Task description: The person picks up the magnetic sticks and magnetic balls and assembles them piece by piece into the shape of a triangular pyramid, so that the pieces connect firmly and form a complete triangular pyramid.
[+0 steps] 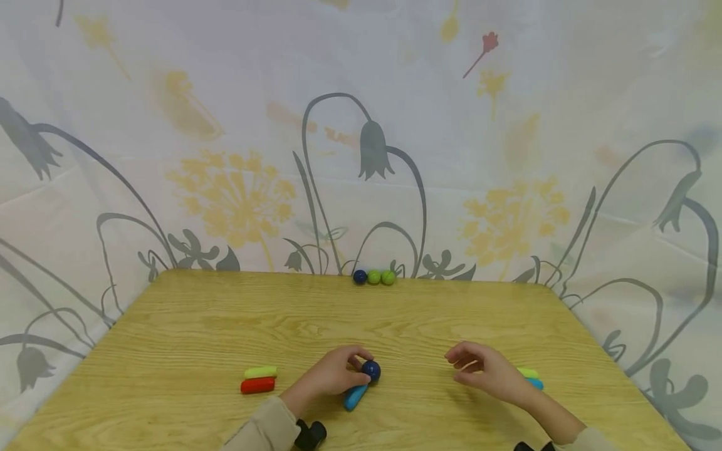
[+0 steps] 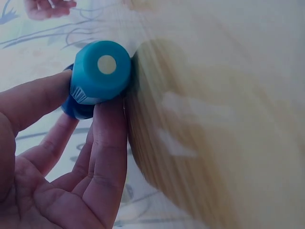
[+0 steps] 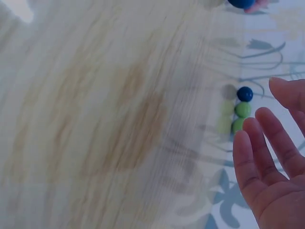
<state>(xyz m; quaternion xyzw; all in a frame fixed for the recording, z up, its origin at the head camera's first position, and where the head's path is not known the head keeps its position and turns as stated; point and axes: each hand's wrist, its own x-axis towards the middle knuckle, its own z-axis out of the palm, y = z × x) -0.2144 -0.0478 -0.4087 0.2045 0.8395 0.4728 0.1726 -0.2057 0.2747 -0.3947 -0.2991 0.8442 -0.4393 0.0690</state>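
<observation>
My left hand [image 1: 336, 374] curls its thumb and fingers round a dark blue ball [image 1: 371, 371] above the front middle of the table. Just under the ball and beside the thumb is a short light-blue stick [image 1: 355, 398]. In the left wrist view the stick's round end [image 2: 101, 71], with a pale dot, covers most of the ball [image 2: 78, 109]; whether the fingers also grip the stick is unclear. My right hand [image 1: 489, 374] hovers over the table to the right, fingers loosely bent, holding nothing. Behind it, partly hidden, lie a yellow-green stick [image 1: 528, 373] and a blue stick [image 1: 535, 383].
A yellow-green stick [image 1: 261, 372] and a red stick [image 1: 258, 385] lie left of my left hand. At the table's far edge, a dark blue ball [image 1: 360, 277] and two green balls [image 1: 380, 277] stand in a row. Flower-patterned cloth [image 1: 350, 207] hangs behind the wooden table [image 1: 225, 319].
</observation>
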